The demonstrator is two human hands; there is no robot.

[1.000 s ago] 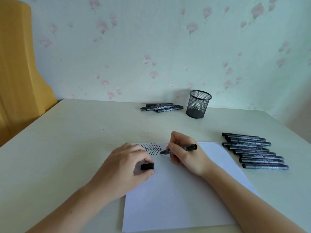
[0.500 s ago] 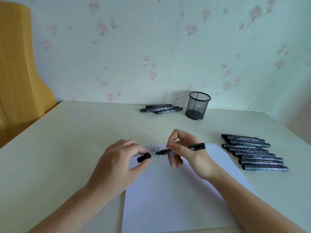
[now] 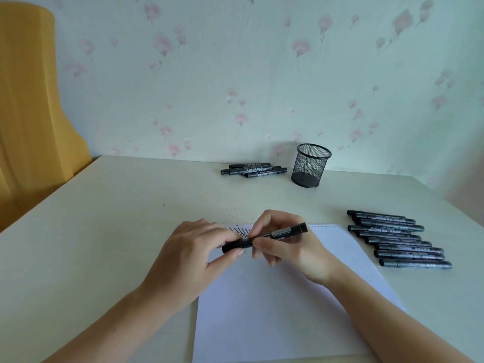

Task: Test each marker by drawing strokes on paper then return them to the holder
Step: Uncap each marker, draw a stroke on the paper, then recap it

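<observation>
We see both hands meet over the top edge of the paper: our right hand pinches the barrel of a black marker, our left hand pinches its cap at the marker's nine-o'clock end. The hands hide most of the inked strokes — the barrel's print is too small to read. The mesh holder stands at twelve o'clock, loose markers beside it, a row of markers at three.
</observation>
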